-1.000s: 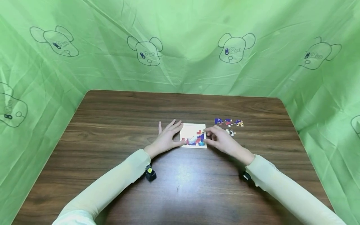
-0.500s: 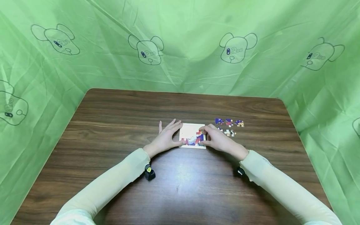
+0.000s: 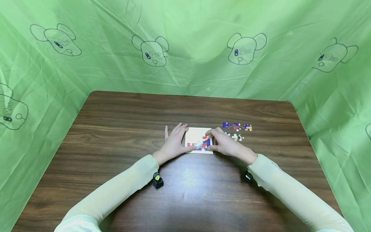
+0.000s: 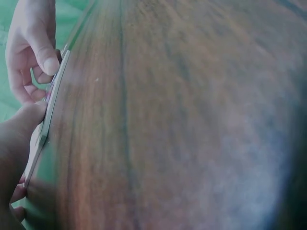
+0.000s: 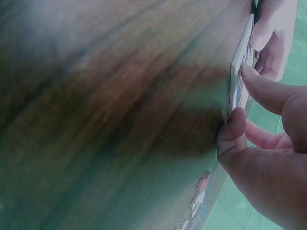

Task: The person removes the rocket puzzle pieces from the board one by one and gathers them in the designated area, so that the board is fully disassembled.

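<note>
A small square jigsaw puzzle in a pale tray lies on the table, colourful pieces filling its lower and right parts. At its left side, my left hand rests with fingers extended and spread; the thumb reaches over the front pieces. My right hand bends its thumb and fingers round the puzzle's right side, thumb on the pieces at the front and index finger further back. In the right wrist view, the right thumb meets the puzzle's face, while another bent finger sits at the tray's edge.
Several loose jigsaw pieces lie beyond and right of the right hand, partly hidden by it. The brown wooden table is bordered by green cloth at the back and sides.
My right hand has moved left from the tray's right edge onto the pieces. My left thumb has slid slightly right over the front pieces.
</note>
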A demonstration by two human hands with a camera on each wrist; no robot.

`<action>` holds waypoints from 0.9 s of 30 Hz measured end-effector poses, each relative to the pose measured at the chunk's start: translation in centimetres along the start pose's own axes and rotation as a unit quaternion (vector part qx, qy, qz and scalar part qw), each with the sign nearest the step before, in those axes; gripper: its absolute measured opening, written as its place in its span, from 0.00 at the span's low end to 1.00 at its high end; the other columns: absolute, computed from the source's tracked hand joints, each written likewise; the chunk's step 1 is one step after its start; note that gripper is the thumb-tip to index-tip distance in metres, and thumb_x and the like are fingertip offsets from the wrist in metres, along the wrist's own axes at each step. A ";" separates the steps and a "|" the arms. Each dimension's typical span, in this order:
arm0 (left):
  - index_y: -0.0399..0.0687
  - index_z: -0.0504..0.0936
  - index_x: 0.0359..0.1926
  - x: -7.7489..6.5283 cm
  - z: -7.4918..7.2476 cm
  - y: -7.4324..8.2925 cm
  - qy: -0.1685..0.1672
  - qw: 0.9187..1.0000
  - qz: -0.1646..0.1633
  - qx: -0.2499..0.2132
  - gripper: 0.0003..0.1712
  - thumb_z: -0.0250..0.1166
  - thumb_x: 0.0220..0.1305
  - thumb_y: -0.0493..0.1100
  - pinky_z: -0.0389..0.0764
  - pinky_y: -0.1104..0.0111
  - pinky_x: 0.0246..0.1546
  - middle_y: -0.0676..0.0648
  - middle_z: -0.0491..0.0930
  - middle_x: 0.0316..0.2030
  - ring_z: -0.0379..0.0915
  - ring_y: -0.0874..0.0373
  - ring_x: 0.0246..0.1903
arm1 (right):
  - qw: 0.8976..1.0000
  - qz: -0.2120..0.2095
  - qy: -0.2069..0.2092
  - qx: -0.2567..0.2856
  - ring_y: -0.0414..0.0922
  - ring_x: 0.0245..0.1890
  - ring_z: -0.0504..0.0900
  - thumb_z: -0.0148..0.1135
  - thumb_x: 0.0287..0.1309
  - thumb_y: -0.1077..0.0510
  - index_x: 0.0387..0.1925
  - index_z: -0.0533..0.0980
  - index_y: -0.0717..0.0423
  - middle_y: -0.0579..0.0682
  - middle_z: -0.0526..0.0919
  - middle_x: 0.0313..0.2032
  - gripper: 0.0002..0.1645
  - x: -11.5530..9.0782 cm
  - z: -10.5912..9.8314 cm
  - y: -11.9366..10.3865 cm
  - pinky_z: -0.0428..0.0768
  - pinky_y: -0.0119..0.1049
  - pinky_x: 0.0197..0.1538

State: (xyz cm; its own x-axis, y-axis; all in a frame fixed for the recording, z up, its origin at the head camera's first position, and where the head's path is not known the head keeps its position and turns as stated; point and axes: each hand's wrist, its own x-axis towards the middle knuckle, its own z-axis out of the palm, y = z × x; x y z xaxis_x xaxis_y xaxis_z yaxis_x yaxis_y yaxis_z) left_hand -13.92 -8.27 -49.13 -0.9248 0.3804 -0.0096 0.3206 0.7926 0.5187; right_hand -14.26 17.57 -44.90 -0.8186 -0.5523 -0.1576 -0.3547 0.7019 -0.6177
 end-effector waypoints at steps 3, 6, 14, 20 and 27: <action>0.52 0.68 0.76 0.0 0.2 0.1 -0.001 1.000 0.002 0.020 0.52 0.69 0.59 0.73 0.28 0.31 0.73 0.48 0.62 0.78 0.46 0.51 0.81 | 1.000 -0.002 0.001 -0.007 0.45 0.38 0.73 0.74 0.62 0.59 0.63 0.72 0.65 0.58 0.71 0.45 0.32 -0.2 0.0 0.0 0.76 0.37 0.40; 0.53 0.69 0.76 0.2 0.3 0.3 0.002 0.999 0.004 0.033 0.51 0.67 0.60 0.74 0.28 0.31 0.72 0.48 0.62 0.78 0.46 0.50 0.81 | 1.000 -0.002 0.005 -0.017 0.45 0.37 0.73 0.75 0.62 0.58 0.62 0.72 0.64 0.58 0.71 0.44 0.32 -0.4 0.0 0.0 0.77 0.39 0.40; 0.52 0.70 0.74 0.2 0.3 0.7 0.005 0.999 -0.015 0.028 0.50 0.68 0.59 0.73 0.26 0.32 0.73 0.47 0.62 0.78 0.46 0.48 0.81 | 1.000 -0.018 0.004 -0.015 0.45 0.36 0.73 0.73 0.64 0.60 0.62 0.70 0.65 0.61 0.70 0.46 0.30 -0.4 0.0 -0.2 0.77 0.39 0.39; 0.52 0.70 0.73 0.2 0.4 0.7 0.005 1.000 -0.017 0.026 0.49 0.68 0.59 0.72 0.24 0.32 0.73 0.47 0.62 0.78 0.46 0.48 0.81 | 0.999 -0.028 0.006 -0.014 0.44 0.33 0.74 0.73 0.63 0.61 0.62 0.68 0.66 0.62 0.70 0.48 0.32 -0.5 0.1 -0.3 0.77 0.36 0.36; 0.51 0.69 0.75 0.3 0.3 0.7 -0.002 0.999 -0.022 0.025 0.51 0.68 0.59 0.73 0.23 0.33 0.72 0.47 0.61 0.79 0.44 0.49 0.81 | 0.998 -0.056 0.023 -0.014 0.44 0.34 0.73 0.73 0.62 0.61 0.61 0.67 0.66 0.61 0.72 0.45 0.32 -0.5 0.3 0.0 0.78 0.36 0.37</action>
State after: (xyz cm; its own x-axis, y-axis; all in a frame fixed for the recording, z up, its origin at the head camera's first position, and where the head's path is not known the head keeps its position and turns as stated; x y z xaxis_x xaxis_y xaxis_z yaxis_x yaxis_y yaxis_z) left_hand -13.87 -7.44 -49.04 -0.9375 0.3462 -0.0344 0.2897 0.8317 0.4737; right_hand -13.71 17.69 -45.07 -0.7932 -0.6066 -0.0534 -0.4566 0.6504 -0.6070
